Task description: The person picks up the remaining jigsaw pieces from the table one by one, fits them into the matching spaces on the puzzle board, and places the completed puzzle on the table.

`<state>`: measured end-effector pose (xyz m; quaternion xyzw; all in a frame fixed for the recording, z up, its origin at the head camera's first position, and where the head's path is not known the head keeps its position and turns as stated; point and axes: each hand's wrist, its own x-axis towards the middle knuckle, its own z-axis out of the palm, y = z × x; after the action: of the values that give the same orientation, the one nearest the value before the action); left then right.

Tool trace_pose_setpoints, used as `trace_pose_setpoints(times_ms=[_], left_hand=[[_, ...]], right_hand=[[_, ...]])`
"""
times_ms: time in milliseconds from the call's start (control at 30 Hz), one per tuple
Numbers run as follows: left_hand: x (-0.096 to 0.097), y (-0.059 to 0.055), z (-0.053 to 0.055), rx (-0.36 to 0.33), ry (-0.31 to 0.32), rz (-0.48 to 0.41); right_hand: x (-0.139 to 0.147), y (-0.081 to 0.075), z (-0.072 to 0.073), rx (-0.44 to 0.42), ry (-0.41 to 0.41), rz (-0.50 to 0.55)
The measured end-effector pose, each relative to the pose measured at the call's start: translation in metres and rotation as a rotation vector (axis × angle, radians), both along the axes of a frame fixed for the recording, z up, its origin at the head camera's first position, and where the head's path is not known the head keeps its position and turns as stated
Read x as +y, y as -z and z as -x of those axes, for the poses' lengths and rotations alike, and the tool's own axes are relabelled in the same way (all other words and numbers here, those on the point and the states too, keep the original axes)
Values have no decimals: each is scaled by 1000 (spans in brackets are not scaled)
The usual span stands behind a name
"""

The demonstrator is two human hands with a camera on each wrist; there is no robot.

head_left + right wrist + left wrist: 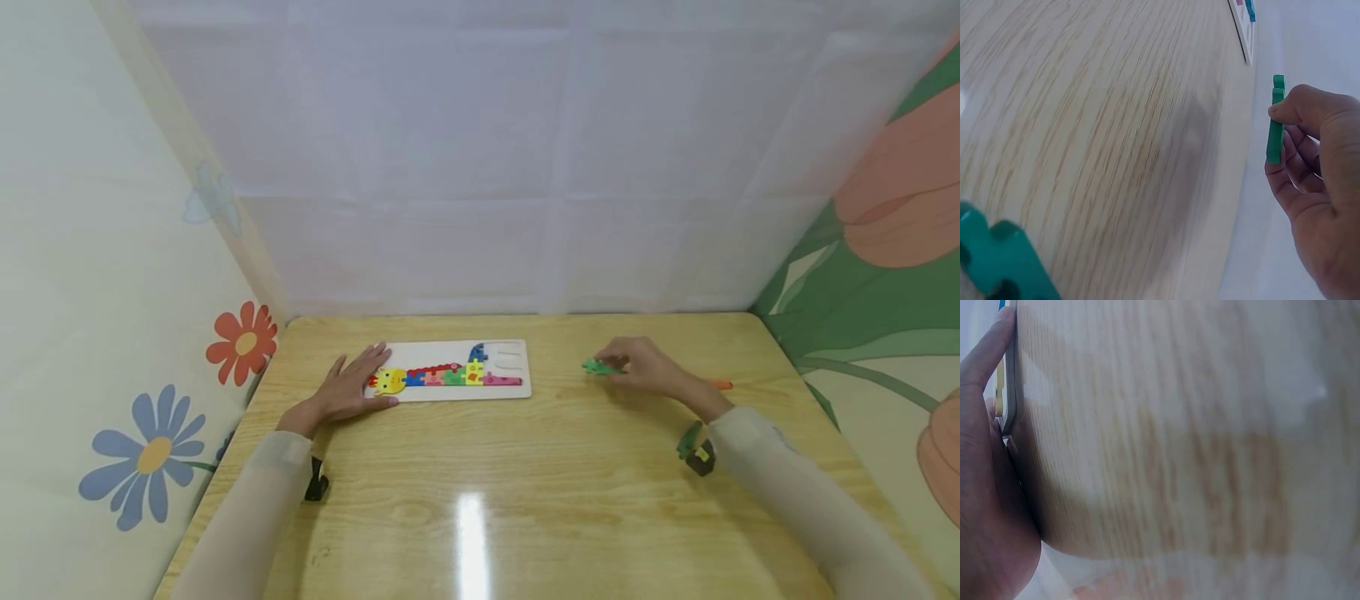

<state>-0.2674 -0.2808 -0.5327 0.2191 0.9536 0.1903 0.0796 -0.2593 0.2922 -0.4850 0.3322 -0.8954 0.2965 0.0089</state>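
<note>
A white puzzle board [431, 352] lies flat on the table, with a giraffe made of colourful pieces set in it. Bare outlined spaces show at its right end. My left hand [348, 387] rests at the board's left end with fingers spread over it; in the left wrist view the thumb [985, 353] lies straight along its edge. To the right of the board, my right hand [648, 367] pinches a green puzzle piece [597, 367] between thumb and fingers. The right wrist view shows this piece [1275, 140] edge-on, held above the table.
Another green piece [688, 439] lies near the right wrist, partly behind a black wrist-worn device [702, 460]. An orange piece [722, 385] shows beyond the right forearm. The wooden table [525, 475] meets a white cloth backdrop [487, 208] at the back, with flowered panels at both sides.
</note>
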Motion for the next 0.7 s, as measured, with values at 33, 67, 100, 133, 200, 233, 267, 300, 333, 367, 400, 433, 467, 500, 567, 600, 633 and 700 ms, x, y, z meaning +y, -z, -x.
trace_pose_setpoints(times_ms=[33,67,100,133,200,233,267,300,333,367,400,433,467,500,567,600,633,700], left_hand=[[0,0,0,1,1,-4],[0,0,0,2,1,-8],[0,0,0,2,2,-7],[0,1,0,0,1,-5],[1,1,0,-3,-3,4],[1,0,0,-6,-4,3],[1,0,0,-7,-5,9],[1,1,1,-8,-6,14],[1,1,1,-10,-7,15],[0,1,1,-11,-7,17],[0,1,1,-11,-6,18],[0,1,1,-12,-6,18],[0,1,1,-13,-7,18],[0,1,1,-15,-7,17],[0,1,1,-14,-8,17],[0,1,1,-14,-8,16],[0,1,1,-14,-8,16],[0,1,1,-13,-7,14]], right_hand=[[-1,0,0,3,-7,0],[-2,0,1,3,-12,1],[-3,-1,1,2,-16,2],[-4,-1,1,3,-21,1],[-5,0,2,3,-31,3],[-6,0,3,4,-37,4],[-7,1,3,3,-40,5],[-8,1,3,4,-43,6],[-9,1,3,4,-46,7],[-9,2,4,6,-49,8],[-10,3,4,9,-53,9],[-11,3,5,8,-57,12],[-13,4,5,10,-57,14],[-14,4,5,14,-61,17],[-16,5,6,19,-62,22],[-17,5,6,20,-62,23],[-19,5,7,19,-62,23],[-21,4,6,18,-62,21]])
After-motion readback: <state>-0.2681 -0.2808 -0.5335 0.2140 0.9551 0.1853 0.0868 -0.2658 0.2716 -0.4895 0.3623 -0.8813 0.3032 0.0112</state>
